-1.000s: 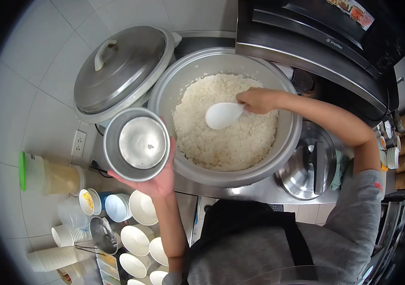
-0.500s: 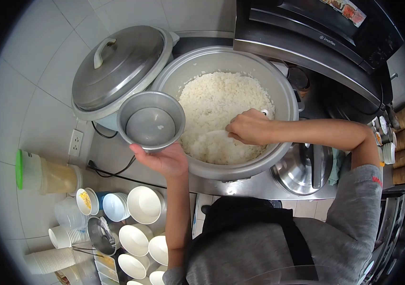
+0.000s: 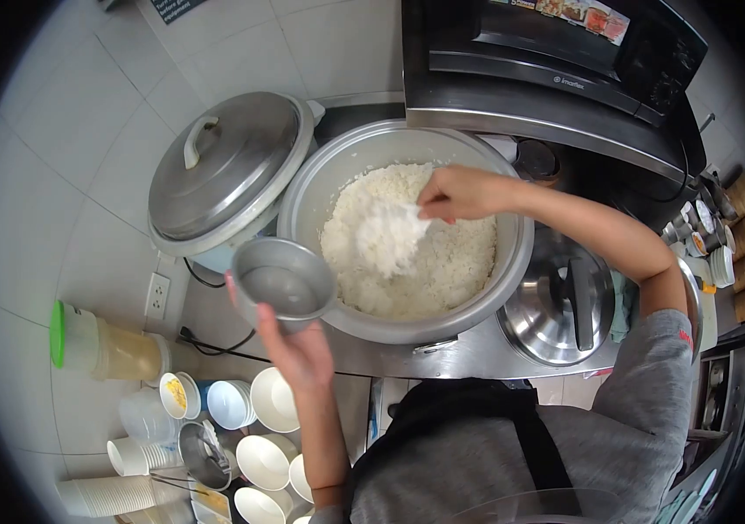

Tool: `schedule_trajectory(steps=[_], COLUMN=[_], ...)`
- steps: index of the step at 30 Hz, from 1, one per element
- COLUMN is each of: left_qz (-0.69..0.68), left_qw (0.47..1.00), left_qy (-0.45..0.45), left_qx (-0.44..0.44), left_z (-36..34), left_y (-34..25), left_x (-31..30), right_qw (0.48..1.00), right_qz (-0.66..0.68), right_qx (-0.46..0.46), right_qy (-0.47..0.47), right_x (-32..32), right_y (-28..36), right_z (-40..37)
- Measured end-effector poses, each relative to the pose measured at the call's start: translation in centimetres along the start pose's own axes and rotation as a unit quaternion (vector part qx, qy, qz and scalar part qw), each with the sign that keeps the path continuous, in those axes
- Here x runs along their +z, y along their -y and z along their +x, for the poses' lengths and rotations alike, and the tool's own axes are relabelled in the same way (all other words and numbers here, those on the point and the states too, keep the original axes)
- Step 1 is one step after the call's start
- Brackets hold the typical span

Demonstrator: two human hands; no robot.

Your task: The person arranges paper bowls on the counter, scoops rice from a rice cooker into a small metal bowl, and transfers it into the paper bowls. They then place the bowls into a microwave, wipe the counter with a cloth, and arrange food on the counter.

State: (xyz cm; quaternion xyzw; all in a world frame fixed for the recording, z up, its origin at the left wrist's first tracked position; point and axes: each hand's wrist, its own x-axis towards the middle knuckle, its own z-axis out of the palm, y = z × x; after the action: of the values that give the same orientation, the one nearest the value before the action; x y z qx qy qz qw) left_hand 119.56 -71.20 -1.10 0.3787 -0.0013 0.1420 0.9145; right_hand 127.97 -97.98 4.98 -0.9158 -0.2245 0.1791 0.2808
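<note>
Both busy! My left hand [image 3: 301,354] grips a metal bowl [image 3: 285,284] beside the pot [image 3: 516,258], seemingly for easy reach; my right hand [image 3: 468,193] clutches a spoon [image 3: 414,212] heaped with rice [image 3: 388,240].

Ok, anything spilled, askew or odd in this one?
Nothing stands out: the rice is in the pot or on the scoop, the left hand holds the bowl, and I see no spill on the counter.
</note>
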Motion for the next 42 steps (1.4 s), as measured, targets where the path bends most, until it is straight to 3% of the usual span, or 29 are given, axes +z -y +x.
schedule_trajectory(steps=[4, 8, 11, 14, 17, 20, 29, 32, 38, 41, 42], left_qz=[-0.004, -0.056, -0.079, -0.115, -0.133, -0.147, -0.179, -0.172, -0.155, -0.151, -0.153], left_qw=[0.999, 0.994, 0.981, 0.972, 0.973, 0.968, 0.961, 0.963, 0.972, 0.976, 0.975], left_qy=[-0.004, -0.01, 0.033, 0.047, 0.057, 0.082, 0.086, 0.086, 0.073, 0.081, 0.088], left_qx=[-0.043, -0.09, -0.175, -0.2, -0.183, -0.189, -0.193, -0.19, -0.159, -0.136, -0.133], left_z=[0.0, 1.6, 3.1, 3.7, 4.2, 4.8, 5.2, 5.3, 5.1, 5.1, 5.0], left_y=[3.5, 4.7, 4.9, 4.3, 4.2, 4.1, 4.1, 4.1, 3.9, 3.4, 2.7], left_x=[3.1, 5.5, 3.8, 2.6, 2.0, 1.8, 1.3, 1.2, 1.7, 1.5, 1.2], right_qw=[0.972, 0.883, 0.913, 0.962, 0.959, 0.95, 0.982, 0.98, 0.995, 0.978, 0.981], right_qz=[-0.102, -0.229, -0.186, 0.01, -0.163, -0.293, -0.186, -0.192, -0.07, 0.059, 0.06], right_qx=[-0.065, -0.171, -0.176, -0.101, 0.041, 0.03, -0.039, -0.018, 0.023, 0.067, 0.052], right_qy=[-0.201, -0.372, -0.317, -0.254, -0.227, -0.104, 0.024, 0.051, 0.063, 0.187, 0.18], right_x=[0.5, 6.8, 6.9, 3.3, 3.7, 7.7, 9.8, 9.3, 8.1, 7.3, 6.7], right_y=[3.2, 5.2, 5.3, 2.6, -1.7, -6.0, -1.8, -0.7, -1.9, -3.3, -3.5], right_z=[0.1, -0.1, -0.5, 1.2, 3.5, 6.1, 3.4, 1.9, 1.1, 1.7, 1.8])
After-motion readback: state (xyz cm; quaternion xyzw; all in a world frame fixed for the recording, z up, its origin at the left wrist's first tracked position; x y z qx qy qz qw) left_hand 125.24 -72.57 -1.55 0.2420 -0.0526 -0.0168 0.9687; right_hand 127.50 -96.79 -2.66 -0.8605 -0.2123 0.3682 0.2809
